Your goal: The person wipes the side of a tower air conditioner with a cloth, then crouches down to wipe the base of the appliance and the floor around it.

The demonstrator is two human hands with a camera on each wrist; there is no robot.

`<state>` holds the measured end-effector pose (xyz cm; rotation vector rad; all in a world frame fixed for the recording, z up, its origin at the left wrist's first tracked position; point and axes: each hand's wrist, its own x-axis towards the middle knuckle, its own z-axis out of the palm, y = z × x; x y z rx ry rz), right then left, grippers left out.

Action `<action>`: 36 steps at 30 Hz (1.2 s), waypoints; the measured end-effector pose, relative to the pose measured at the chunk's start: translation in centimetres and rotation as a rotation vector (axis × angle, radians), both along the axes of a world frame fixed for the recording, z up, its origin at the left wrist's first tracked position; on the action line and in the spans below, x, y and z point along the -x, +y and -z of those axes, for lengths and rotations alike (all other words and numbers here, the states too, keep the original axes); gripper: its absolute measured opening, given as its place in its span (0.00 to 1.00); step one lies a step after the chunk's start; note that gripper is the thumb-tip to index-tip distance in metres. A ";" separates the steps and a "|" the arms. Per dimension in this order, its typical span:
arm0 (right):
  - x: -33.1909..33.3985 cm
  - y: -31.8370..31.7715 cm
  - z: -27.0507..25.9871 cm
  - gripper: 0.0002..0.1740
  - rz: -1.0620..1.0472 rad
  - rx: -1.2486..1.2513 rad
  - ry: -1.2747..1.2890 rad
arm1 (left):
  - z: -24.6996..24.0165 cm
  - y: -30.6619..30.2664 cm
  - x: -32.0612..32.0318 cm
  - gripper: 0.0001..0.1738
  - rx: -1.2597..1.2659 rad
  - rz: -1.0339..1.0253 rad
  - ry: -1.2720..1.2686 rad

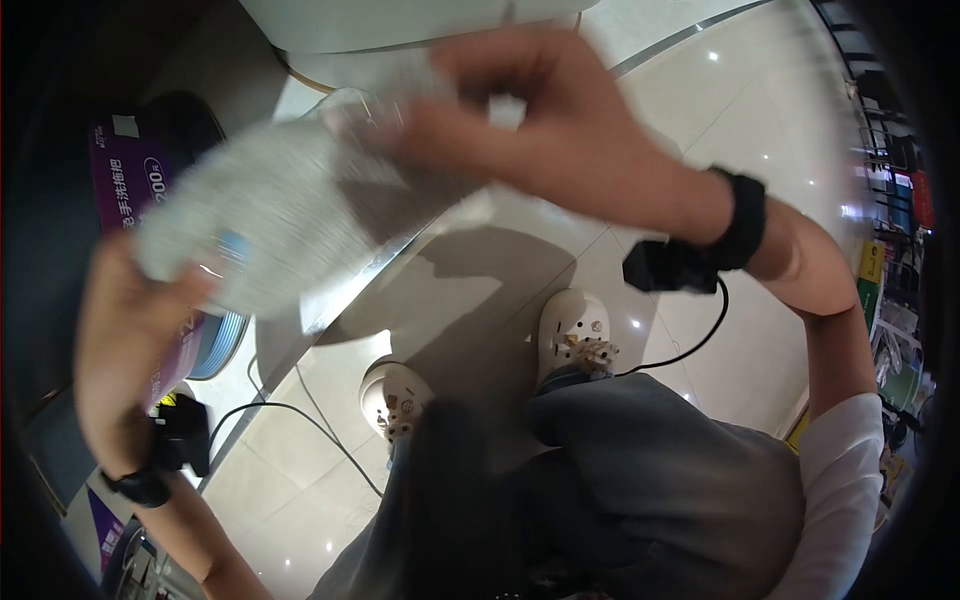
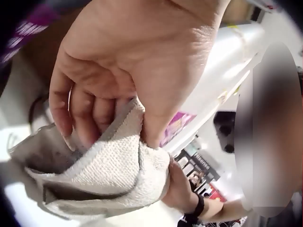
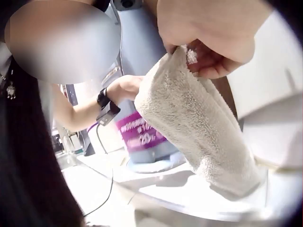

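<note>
A pale, thick terry cloth (image 1: 285, 200) is stretched between both hands, blurred in the head view. My left hand (image 1: 120, 330) pinches one end of it between thumb and fingers. Seen from the left wrist, the cloth (image 2: 113, 161) hangs in folded layers with openings between them, and the thumb lies against its raised corner. At the other end, my right hand (image 1: 545, 125) grips the edge, also blurred. From the right wrist, fingertips of the right hand (image 3: 213, 35) pinch the top corner, and the cloth (image 3: 189, 118) slopes down as a long fold.
A grey-blue column with a purple printed label (image 3: 142, 132) stands on a white platform (image 3: 184, 201). A white rounded body (image 1: 420, 25) is at the far side. Cables (image 1: 300, 415) trail from the wrist cameras. White clogs (image 1: 575, 330) stand on the tiled floor; stocked shelves (image 1: 895, 300) line the right.
</note>
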<state>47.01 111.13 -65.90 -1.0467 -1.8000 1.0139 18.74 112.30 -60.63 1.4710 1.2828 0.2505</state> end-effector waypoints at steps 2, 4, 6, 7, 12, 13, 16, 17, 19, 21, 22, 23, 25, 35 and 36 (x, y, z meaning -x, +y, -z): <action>-0.2 -2.5 3.6 0.23 -0.041 0.376 -0.083 | 3.5 -0.9 -1.1 0.18 0.059 0.352 0.310; 0.0 -4.2 5.6 0.23 -0.074 0.622 -0.200 | 5.8 -1.8 -2.9 0.16 0.165 0.446 0.425; 0.3 -3.5 7.5 0.21 -0.001 0.668 -0.161 | 10.4 -1.0 -1.6 0.20 0.122 0.279 0.269; 0.5 -2.7 8.4 0.19 0.074 0.706 -0.122 | 12.2 0.2 -1.3 0.23 -0.056 0.121 0.248; 0.2 1.2 10.8 0.23 0.241 -0.077 -0.487 | 15.2 -0.1 -4.9 0.34 -0.953 0.109 0.422; 0.3 1.0 10.7 0.27 0.195 -0.164 -0.499 | 15.5 -0.8 -5.9 0.36 -0.897 0.169 0.354; 0.1 -0.4 13.4 0.31 -0.114 -0.314 -0.534 | 18.9 -3.7 -7.9 0.39 -0.798 0.259 0.384; 0.2 -1.4 14.6 0.30 -0.174 -0.256 -0.630 | 20.0 -4.2 -8.0 0.42 -0.749 0.296 0.478; 1.0 -2.1 16.2 0.29 -0.159 -0.264 -0.635 | 20.9 -3.6 -7.1 0.42 -0.751 0.309 0.464; 2.0 -1.0 16.4 0.29 -0.135 -0.249 -0.585 | 20.8 -1.7 -6.0 0.42 -0.719 0.320 0.490; 3.2 0.5 16.9 0.29 -0.139 -0.250 -0.587 | 21.3 -0.1 -5.0 0.42 -0.718 0.316 0.488; 4.5 2.5 17.5 0.28 -0.097 -0.296 -0.560 | 21.9 1.8 -3.9 0.42 -0.756 0.296 0.538; 7.0 6.0 18.3 0.28 -0.060 -0.348 -0.532 | 23.3 5.3 -1.9 0.42 -0.795 0.267 0.589; 7.1 6.3 18.0 0.26 -0.180 -0.473 -0.535 | 22.6 2.4 -1.4 0.45 -0.812 0.210 0.634; 6.1 5.1 17.5 0.26 -0.187 -0.474 -0.539 | 23.0 0.6 -1.8 0.47 -0.811 0.214 0.609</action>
